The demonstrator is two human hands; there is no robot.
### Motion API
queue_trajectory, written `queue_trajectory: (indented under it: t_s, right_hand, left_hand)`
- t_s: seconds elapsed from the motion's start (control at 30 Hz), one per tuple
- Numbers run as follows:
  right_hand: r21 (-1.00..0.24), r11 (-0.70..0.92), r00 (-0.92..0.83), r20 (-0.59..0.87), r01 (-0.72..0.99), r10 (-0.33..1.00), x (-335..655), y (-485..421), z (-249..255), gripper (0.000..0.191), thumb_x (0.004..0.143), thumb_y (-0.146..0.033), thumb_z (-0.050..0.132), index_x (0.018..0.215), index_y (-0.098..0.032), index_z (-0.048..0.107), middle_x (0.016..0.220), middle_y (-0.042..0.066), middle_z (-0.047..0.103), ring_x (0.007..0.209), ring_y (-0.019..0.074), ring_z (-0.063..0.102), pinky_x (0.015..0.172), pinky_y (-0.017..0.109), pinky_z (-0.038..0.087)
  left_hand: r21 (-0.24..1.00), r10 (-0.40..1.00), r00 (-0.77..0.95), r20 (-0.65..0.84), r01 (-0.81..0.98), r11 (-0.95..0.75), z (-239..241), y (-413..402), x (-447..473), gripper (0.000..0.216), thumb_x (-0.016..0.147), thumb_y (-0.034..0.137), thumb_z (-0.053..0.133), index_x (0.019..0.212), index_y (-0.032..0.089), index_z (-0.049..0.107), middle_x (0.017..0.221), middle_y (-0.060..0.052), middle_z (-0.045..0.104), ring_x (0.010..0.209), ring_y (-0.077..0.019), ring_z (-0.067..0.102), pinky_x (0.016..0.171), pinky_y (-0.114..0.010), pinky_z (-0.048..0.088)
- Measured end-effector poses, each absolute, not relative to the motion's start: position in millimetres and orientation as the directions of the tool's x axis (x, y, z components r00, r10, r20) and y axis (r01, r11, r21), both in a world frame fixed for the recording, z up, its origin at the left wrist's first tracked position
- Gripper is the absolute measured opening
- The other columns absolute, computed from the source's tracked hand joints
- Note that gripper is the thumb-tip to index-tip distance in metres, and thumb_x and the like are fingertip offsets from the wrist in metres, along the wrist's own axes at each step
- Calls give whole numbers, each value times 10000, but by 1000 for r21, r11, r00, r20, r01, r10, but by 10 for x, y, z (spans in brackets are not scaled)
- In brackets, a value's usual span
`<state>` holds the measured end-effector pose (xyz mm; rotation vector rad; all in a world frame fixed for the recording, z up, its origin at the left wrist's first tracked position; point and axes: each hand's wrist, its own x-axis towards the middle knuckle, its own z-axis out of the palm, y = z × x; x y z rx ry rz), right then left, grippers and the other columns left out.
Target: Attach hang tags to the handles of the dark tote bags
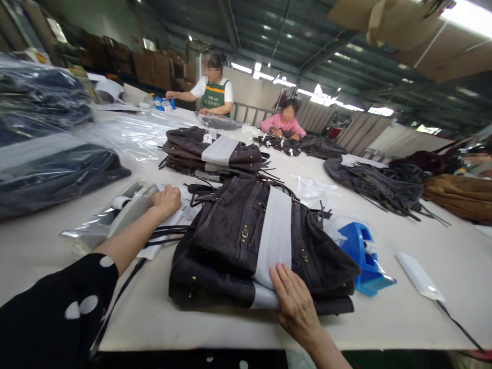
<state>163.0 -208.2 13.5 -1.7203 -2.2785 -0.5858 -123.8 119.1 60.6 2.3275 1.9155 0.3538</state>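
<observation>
At the far left of the bench (238, 330) I saw plastic-wrapped dark bags (57, 169) in a tall, slumped stack. Next came a pale tape dispenser (132, 205), its clear end toward the near left. At its far end was the left hand (168, 201), bare below a black sleeve with white dots; its grip was narrow, fingers curled, and I could not tell whether it pinched any tape.

Beyond, a co-worker in a green apron (216, 97) stood at the bench's far side, one arm reaching to a small blue dispenser (164, 104). Nearer lay a stack of dark brown bags (184, 146) under a white band.

In the near middle, a dark handbag (234, 225) with brass buckles lay on top of another dark bag (207, 284). A white paper band (273, 230) crossed the handbag from back to front. The right hand (295, 297) had a wide grip, its fingers laid flat against the band's near end.

Behind, a co-worker in pink (284, 123) leaned over dark straps. To the right were a blue tape dispenser (365, 259), a white corded device (418, 277), a heap of dark bags (374, 184) and, farthest right, brown material (459, 197).
</observation>
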Motion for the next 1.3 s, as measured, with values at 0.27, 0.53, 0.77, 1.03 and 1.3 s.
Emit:
queue_trajectory:
  t_s: [0.27, 0.53, 0.77, 1.03, 1.3]
  right_hand:
    - [60, 235, -242, 251, 970, 937, 1605, -2144, 402, 731, 630, -135, 491, 1334, -58, 308, 1361, 197, 330, 1270, 311, 271, 975, 465, 339]
    - [157, 183, -219, 266, 971, 939, 2069, -2211, 771, 468, 831, -307, 506, 1256, -126, 434, 1273, 142, 462, 1208, 264, 370, 1009, 467, 265]
    - [267, 297, -366, 263, 917, 893, 2295, -2174, 636, 450, 802, -188, 508, 1246, -150, 445, 1222, 99, 514, 1153, 261, 409, 972, 431, 290]
    - [299, 157, -273, 400, 941, 875, 2461, -1973, 1013, 315, 791, -185, 483, 1097, -121, 516, 1043, 106, 595, 953, 227, 516, 776, 330, 361]
    - [256, 101, -214, 460, 961, 862, 2533, -1882, 1186, 286, 784, -194, 466, 1056, -125, 523, 979, 100, 613, 881, 219, 537, 759, 313, 371]
  left_hand:
    - [250, 661, 714, 231, 613, -750, 1156, 115, -783, 550, 735, 584, 452, 1112, 202, 569, 1260, -90, 481, 1195, -307, 383, 991, -455, 295]
    - [-259, 33, 964, 263, 103, -960, 903, -445, -773, 511, 836, 62, 331, 1312, 248, 339, 1296, -75, 454, 1245, -212, 336, 1060, -516, 143]
    - [-494, -34, 978, 206, 73, -867, 932, -247, -626, 556, 813, 43, 378, 1314, 281, 338, 1238, -86, 486, 1150, -216, 423, 996, -460, 302]
    - [-405, 5, 966, 260, 114, -907, 1064, -217, -638, 613, 809, 405, 479, 1344, 168, 297, 1331, -143, 397, 1190, -271, 372, 1024, -496, 220]
    - [-421, 212, 872, 442, 410, -809, 965, -548, -380, 702, 746, 236, 523, 1359, 70, 222, 1366, -219, 314, 1263, -337, 264, 1025, -584, 133]
